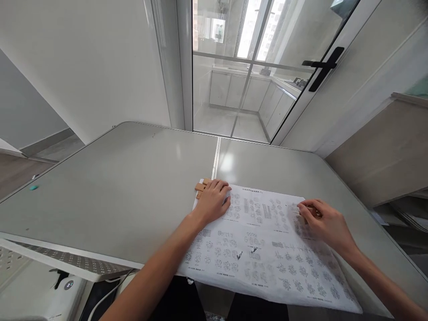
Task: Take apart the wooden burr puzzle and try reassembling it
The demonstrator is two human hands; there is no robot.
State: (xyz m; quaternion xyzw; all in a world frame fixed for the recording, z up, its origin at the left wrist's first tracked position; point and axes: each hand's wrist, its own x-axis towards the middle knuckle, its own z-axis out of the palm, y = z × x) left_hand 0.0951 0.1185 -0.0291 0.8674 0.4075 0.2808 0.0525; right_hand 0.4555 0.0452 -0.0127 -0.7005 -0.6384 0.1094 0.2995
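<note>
A large white printed sheet (264, 249) covered with small diagram figures lies on the grey table (117, 187), its near edge hanging over the table's front. My left hand (214, 200) rests on the sheet's far left corner, fingers curled over light wooden pieces (201, 186) that stick out beside it. My right hand (321, 218) sits near the sheet's far right corner, fingers pinched on a small wooden piece (312, 208) that is mostly hidden.
A small teal object (33, 187) lies at the table's left edge. A perforated metal shelf (67, 261) and a white device with a cable (63, 285) sit below the front left. A glass door with a black handle (323, 67) stands behind the table.
</note>
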